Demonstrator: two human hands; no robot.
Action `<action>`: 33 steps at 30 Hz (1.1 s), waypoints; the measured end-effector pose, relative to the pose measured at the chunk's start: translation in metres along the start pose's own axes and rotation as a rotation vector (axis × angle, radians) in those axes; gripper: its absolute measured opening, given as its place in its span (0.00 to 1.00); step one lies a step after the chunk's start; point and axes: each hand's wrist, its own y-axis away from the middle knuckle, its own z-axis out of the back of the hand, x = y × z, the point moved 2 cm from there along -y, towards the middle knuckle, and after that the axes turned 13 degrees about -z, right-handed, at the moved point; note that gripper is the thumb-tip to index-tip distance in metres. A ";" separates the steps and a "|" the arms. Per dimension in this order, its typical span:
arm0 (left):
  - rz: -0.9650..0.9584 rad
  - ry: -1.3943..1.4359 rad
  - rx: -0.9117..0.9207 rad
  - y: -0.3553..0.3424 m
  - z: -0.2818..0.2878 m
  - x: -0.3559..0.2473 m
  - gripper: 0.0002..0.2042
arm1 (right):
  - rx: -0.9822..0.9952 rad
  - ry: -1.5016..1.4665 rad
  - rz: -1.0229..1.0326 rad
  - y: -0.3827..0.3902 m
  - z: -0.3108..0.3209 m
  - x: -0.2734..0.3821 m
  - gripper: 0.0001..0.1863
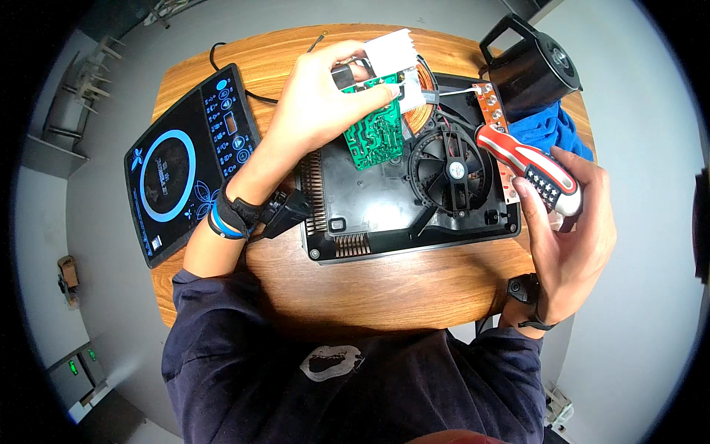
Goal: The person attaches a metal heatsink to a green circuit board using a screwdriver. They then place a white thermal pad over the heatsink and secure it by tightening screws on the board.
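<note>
Left hand (pixel 319 96): raised toward 12 o'clock, gripping board (pixel 376 133) over casing (pixel 362 203).
Right hand (pixel 573 229): at 3 o'clock, curled, grasping red tool (pixel 526 164).
Bench (pixel 333 285): wood-grained, jug (pixel 525 78) at 2 o'clock.
Room: grey floor (pixel 111 200).

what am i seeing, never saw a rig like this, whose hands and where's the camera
There is no robot: these are a person's bare hands. The picture comes from a fisheye camera worn on the head, looking down, so edges bend. The left hand holds a green circuit board; the right hand holds a red-and-white tool. On the wooden table lies a black housing with a fan, near a copper coil. A black panel lies to the left, a black jug and blue cloth to the right.
</note>
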 end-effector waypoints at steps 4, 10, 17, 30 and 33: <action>0.003 0.083 0.011 0.001 0.000 0.000 0.20 | 0.052 -0.024 0.006 -0.001 -0.001 -0.002 0.24; 0.036 0.080 0.106 -0.003 0.007 0.002 0.18 | 0.109 -0.038 0.062 -0.004 -0.001 -0.001 0.24; 0.069 0.159 0.147 -0.002 0.009 0.000 0.23 | 0.195 0.019 0.162 -0.008 -0.003 -0.001 0.22; -0.006 0.066 0.158 -0.007 0.008 0.001 0.19 | 0.218 0.039 0.161 -0.007 -0.002 -0.002 0.21; 0.046 0.086 0.216 -0.005 0.013 0.008 0.25 | 0.246 0.043 0.107 -0.007 -0.005 -0.004 0.19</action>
